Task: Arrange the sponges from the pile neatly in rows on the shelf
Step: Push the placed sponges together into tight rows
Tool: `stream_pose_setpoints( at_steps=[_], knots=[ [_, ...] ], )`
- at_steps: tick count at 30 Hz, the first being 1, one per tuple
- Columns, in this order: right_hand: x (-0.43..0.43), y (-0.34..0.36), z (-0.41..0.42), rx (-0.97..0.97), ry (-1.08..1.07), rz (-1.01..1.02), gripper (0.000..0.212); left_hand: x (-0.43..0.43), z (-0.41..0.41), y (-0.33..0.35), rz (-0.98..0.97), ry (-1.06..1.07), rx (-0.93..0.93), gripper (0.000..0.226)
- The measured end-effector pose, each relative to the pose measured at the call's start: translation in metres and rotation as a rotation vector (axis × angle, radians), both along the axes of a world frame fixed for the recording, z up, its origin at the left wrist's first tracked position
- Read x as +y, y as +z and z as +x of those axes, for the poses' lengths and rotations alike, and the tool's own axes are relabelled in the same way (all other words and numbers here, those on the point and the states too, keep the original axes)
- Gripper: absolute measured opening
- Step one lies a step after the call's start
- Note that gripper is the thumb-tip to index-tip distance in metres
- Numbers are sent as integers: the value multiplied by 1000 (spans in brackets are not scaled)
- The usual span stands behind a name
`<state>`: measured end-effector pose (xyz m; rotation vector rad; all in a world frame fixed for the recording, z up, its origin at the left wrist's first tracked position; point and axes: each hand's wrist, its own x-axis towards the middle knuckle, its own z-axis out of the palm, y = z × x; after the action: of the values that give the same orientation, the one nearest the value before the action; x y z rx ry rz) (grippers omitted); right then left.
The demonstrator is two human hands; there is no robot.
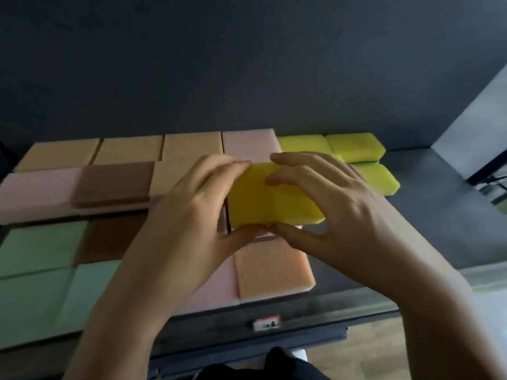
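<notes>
The left hand (197,204) and right hand (329,198) pinch one yellow rectangular foam sponge (271,198) over the dark shelf (428,215).
Its long axis runs left-right; the laid yellow-green sponges (354,148) lie just beyond, rightward, nearer the right hand.

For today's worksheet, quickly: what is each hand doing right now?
Left hand: pinches the yellow sponge between fingers and thumb.
Right hand: pinches the same yellow sponge.

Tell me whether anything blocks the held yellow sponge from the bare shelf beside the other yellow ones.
Nothing visible does. The left hand and right hand hold the yellow sponge; the bare shelf to its right, by the shelved yellow sponges, lies open, though the right hand hides part.
</notes>
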<state>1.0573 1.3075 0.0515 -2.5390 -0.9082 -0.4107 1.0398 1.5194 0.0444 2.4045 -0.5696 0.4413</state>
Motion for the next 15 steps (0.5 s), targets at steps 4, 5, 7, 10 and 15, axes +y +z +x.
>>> stream_pose_setpoints(
  at_steps=[4, 5, 7, 10, 15],
  knots=[
    [-62, -3, 16, -33, -3, -33, 51, -63, 14, -6, -8, 12, -3, 70],
    [-77, -5, 20, -28, -2, -40, 51, -77, 18, -8, -2, 19, -16, 70],
    [-103, -10, 29, -3, 6, -45, 49, -104, 28, -15, 12, 29, -32, 69],
    [-139, -16, 41, 41, 21, -54, 45, -138, 38, -27, 6, 20, -6, 69],
    [-179, -28, 62, 76, 28, -44, 46, -170, 53, -35, 56, 38, 20, 72]
  ],
)
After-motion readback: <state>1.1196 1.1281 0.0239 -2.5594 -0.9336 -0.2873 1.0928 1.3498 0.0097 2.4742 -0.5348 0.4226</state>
